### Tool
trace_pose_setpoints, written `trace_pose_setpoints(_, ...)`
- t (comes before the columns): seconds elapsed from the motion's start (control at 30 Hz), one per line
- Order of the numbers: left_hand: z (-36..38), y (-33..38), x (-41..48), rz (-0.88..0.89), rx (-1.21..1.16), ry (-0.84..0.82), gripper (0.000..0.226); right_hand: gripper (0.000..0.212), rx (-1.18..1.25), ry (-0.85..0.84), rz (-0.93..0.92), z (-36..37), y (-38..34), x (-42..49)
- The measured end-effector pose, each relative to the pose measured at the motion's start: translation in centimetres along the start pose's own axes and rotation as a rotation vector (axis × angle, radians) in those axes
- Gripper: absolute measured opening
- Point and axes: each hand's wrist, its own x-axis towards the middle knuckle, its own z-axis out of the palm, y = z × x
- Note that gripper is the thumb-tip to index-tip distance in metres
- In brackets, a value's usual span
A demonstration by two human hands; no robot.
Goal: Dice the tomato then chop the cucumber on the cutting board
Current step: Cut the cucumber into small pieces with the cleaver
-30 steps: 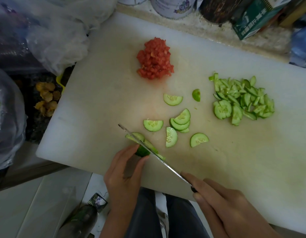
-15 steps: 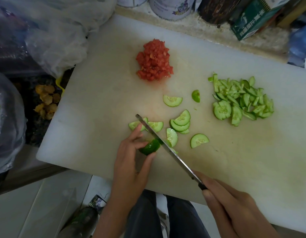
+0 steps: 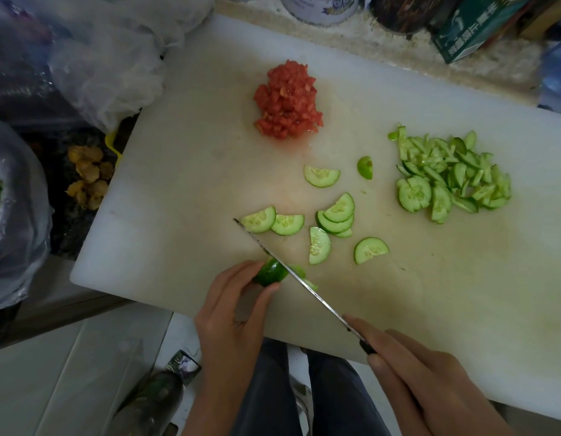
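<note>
Basically, cucumber stub (image 3: 269, 272) sits by the cutting board's (image 3: 178, 184) near edge, pinched by the left hand (image 3: 232, 313). It looks small, wet and round-skinned, so likely slippery and prone to roll; best held at the skin end, away from the blade. Right hand (image 3: 424, 382) wraps the knife (image 3: 291, 272) handle, blade across the stub. Diced tomato (image 3: 287, 100) at the board's far side. Handle mostly hidden, cut face unreadable.

A speckled counter (image 3: 361, 39) carried tins (image 3: 317, 7) and a green carton (image 3: 474, 29); plastic bags (image 3: 109, 58) lay at left; pale floor tiles (image 3: 53, 372) showed below.
</note>
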Motion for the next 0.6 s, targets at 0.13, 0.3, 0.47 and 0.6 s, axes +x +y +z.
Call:
trace_pose_setpoints(0.13, 0.05, -0.04, -0.11, 0.017, 0.038, 0.021, 0.03, 0.038, 0.005, -0.018, -0.009, 0.09, -0.03, 0.09)
trace_pose_setpoints(0.3, 0.06, 0.01, -0.11, -0.017, 0.024, 0.029, 0.029, 0.038, -0.047, -0.028, -0.018, -0.16, -0.22, 0.1)
trace_pose_setpoints(0.47, 0.0, -0.2, -0.22, -0.006, 0.022, 0.016, 0.029, 0.038, -0.078, -0.039, -0.026, -0.64, -0.4, 0.13)
trace_pose_setpoints(0.6, 0.08, -0.16, -0.38, -0.004, 0.033, 0.019, 0.025, 0.039, -0.097, -0.075, -0.05, -0.53, -0.23, 0.56)
